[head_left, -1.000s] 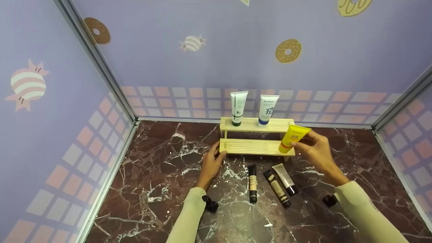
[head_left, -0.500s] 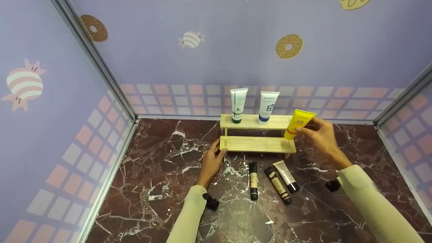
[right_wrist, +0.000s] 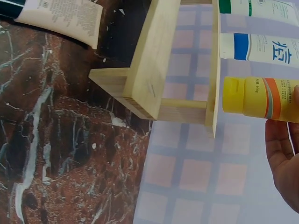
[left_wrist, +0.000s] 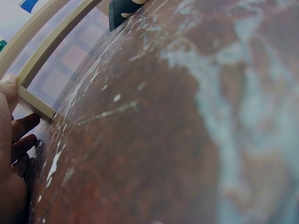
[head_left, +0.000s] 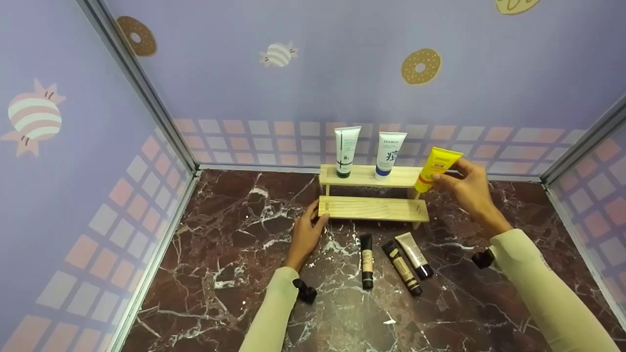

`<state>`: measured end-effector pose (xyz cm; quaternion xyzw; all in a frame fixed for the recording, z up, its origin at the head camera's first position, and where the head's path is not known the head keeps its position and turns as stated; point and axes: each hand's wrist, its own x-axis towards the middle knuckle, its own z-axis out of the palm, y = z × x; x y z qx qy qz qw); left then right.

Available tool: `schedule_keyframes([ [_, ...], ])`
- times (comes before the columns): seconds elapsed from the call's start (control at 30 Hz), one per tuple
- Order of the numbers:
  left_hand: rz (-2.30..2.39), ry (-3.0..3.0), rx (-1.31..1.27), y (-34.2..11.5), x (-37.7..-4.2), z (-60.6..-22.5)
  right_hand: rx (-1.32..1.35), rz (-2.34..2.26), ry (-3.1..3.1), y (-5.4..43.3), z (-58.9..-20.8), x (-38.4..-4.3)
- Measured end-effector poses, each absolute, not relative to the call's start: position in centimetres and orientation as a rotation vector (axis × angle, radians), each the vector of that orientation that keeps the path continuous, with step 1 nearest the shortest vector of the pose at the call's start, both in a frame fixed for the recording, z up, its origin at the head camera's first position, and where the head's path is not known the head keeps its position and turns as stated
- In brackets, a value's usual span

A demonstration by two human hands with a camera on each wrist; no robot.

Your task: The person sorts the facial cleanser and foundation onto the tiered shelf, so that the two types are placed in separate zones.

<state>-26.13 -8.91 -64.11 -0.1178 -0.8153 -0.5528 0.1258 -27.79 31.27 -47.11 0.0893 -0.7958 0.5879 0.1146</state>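
A yellow squeeze tube (head_left: 436, 169) is pinched in my right hand (head_left: 472, 190), cap down and leaning to the right. In the right wrist view its yellow cap (right_wrist: 233, 95) is a small gap above the upper shelf (right_wrist: 213, 70) of a two-tier wooden rack (head_left: 371, 209). My left hand (head_left: 306, 237) holds the left end of the lower shelf, thumb on top in the left wrist view. On the upper shelf stand a white tube with a green cap (head_left: 346, 151) and a white tube with a blue cap (head_left: 390, 154).
In front of the rack lie a slim black-and-beige tube (head_left: 367, 261), a black tube with a beige label (head_left: 403, 269) and a silvery-beige tube (head_left: 414, 254). Behind the rack rises a patterned purple wall (head_left: 342, 88). The tabletop (head_left: 234, 303) is dark red marble.
My right hand has lifted the yellow tube from the right end of the lower shelf up and back to the upper shelf's right end. My left hand has stayed on the rack.
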Motion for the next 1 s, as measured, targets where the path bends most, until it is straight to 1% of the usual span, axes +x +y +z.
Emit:
schedule_keyframes([
  [0.63, -1.626, -2.417, -0.281, -8.9, -26.0, -64.0, 0.244, 1.624, -2.421, 31.1, -45.8, -30.7],
  [1.0, -1.626, -2.394, -0.327, -9.0, -26.2, -64.2, 0.302, 1.536, -2.426, 31.0, -45.7, -32.0],
])
